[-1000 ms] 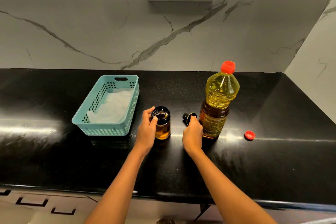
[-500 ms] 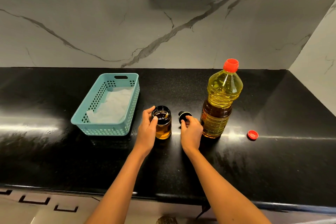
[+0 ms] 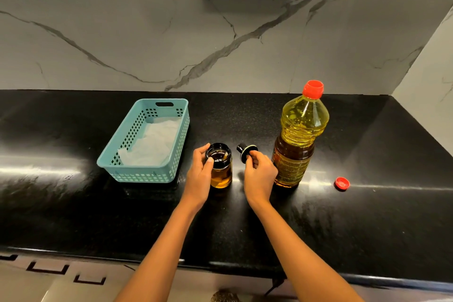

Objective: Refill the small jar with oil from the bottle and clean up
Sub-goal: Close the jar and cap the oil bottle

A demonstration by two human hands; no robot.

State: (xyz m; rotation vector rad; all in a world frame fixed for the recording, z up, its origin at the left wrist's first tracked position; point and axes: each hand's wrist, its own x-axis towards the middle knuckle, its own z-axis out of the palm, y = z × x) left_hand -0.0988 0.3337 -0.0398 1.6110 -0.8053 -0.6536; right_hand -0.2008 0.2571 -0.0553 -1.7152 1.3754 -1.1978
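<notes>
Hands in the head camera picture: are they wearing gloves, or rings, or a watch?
No. The left hand and the right hand are both bare, with no gloves and no rings that show. There is no watch or bracelet at either wrist, and no sleeve shows anywhere up to the bottom edge of the picture.

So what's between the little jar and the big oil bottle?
The right hand, pinching a black lid, as the head view shows.

Even, fairly bright indoor light. The glossy black tabletop [image 3: 367, 228] carries white glare streaks at nine and three o'clock. Light shines through the bottle [image 3: 302, 125] at two o'clock. Focus is sharp; wide-angle stretch bends the edges.
</notes>
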